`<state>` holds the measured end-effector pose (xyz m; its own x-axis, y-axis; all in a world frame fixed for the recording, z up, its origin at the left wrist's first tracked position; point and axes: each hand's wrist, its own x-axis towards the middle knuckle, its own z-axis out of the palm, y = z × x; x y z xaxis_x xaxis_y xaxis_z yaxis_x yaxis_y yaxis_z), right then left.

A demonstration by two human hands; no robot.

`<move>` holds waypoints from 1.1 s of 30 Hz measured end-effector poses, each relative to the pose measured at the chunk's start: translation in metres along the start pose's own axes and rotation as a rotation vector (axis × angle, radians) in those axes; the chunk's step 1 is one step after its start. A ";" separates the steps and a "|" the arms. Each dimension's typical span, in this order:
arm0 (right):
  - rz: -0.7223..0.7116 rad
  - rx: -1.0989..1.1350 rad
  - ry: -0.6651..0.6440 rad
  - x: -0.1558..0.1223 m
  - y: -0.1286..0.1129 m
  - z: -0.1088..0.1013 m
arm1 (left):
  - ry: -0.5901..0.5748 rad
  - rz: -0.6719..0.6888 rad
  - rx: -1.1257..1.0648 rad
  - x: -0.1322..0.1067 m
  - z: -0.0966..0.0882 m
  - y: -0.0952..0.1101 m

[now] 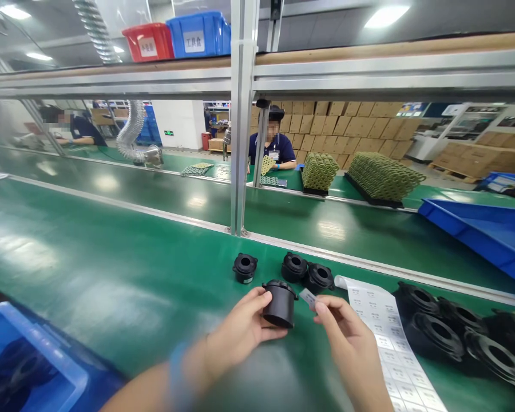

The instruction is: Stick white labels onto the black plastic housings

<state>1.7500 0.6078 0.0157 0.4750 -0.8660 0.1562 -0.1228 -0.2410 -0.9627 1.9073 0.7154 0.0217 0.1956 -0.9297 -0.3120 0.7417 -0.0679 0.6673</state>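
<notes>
My left hand (244, 320) is closed around a black cylindrical plastic housing (278, 306), tilted on its side above the green bench. Between the thumb and fingers of my right hand (347, 332) is a small silver-grey label sticker (308, 298), held just right of the housing and apart from it. A white sheet of printed labels (384, 326) runs along the bench beside my right hand, its far end curling up. Beyond my hands stand a single black housing (245, 268) with a small label on its side and two more black housings (294, 266) side by side.
Several black housings (438, 335) crowd the right side. A blue bin (68, 366) with dark parts is at lower left, a blue tray (489, 229) at right. An aluminium post (240, 126) rises behind the work. Across the bench, a person (274, 146) handles yellow-green parts.
</notes>
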 end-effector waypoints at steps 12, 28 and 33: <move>0.199 0.090 -0.257 -0.007 -0.017 0.001 | -0.029 0.111 0.029 -0.004 0.007 -0.005; 0.249 0.102 -0.261 -0.013 -0.015 0.011 | -0.028 0.129 0.128 -0.010 0.010 -0.007; 0.242 0.080 -0.247 -0.016 -0.013 0.012 | -0.014 0.112 0.140 -0.010 0.010 -0.007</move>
<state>1.7543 0.6298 0.0228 0.6385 -0.7591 -0.1269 -0.1932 0.0015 -0.9812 1.8934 0.7219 0.0268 0.2624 -0.9393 -0.2212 0.6191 -0.0120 0.7852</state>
